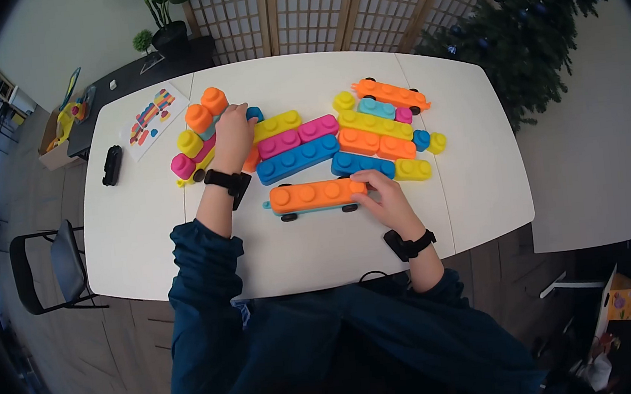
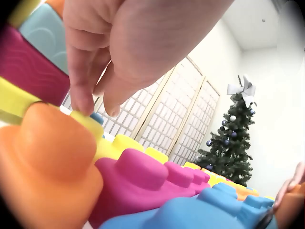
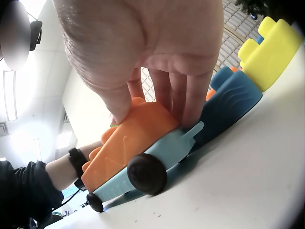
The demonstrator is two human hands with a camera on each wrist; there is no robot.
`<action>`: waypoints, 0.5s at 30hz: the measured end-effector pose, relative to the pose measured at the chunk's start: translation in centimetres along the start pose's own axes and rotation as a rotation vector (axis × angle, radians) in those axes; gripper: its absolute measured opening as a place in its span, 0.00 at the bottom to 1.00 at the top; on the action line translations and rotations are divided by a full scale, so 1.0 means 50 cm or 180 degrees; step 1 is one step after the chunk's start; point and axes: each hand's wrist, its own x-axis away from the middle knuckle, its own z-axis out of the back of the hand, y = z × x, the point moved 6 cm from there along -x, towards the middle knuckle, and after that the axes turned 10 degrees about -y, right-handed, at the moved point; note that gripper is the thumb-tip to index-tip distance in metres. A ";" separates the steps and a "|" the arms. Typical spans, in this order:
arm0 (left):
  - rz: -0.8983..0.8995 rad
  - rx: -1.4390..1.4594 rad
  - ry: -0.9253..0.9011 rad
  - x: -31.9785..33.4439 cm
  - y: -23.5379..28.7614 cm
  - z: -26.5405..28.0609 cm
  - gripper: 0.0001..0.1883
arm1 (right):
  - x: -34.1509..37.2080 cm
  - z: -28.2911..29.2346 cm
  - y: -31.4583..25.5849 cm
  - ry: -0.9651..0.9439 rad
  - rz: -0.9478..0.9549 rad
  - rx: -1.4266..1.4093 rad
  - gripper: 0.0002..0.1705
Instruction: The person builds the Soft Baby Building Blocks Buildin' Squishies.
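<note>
Fingers of the right hand (image 1: 390, 201) are bent and pinch the right end of a long orange block (image 1: 308, 196), while those of the left hand (image 1: 234, 138) point down among the pieces, thumb and forefinger slightly apart in the left wrist view; whether they grip anything there I cannot tell. The white table (image 1: 481, 181) bears all the blocks, its outline plain from the head, while the right wrist camera catches only a slanting stretch of it. Beyond stands a dark green tree (image 1: 527, 25), cut by the frame in the head view but complete to its tip from the left wrist. A printed sheet (image 1: 156, 120) on the table's left side shows only from above. The orange block sits on a pale blue wheeled base (image 3: 169, 149) on the person's side of the other pieces, between the two forearms; its flank is seen best from the right wrist. Just behind it, a long blue block (image 1: 298, 161) lies beside two magenta blocks (image 1: 298, 136), whose raised studs the left wrist view shows close up. A small blue piece (image 1: 255, 114), partly hidden, is right by the left fingertips. A black wheel (image 3: 147, 173) and a short hitch (image 3: 195, 132) appear large from the right wrist.
</note>
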 end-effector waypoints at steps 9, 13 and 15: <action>0.0121 -0.0430 -0.0380 -0.052 -0.034 -0.059 0.16 | -0.001 -0.005 0.007 -0.0003 -0.0042 0.0020 0.18; -0.0084 -0.0254 -0.0301 -0.044 -0.021 -0.041 0.15 | 0.000 -0.004 0.008 0.0088 0.0042 -0.0004 0.18; -0.0301 0.0038 0.0093 -0.029 0.006 -0.001 0.14 | -0.003 -0.002 0.005 0.0140 0.0088 0.0022 0.19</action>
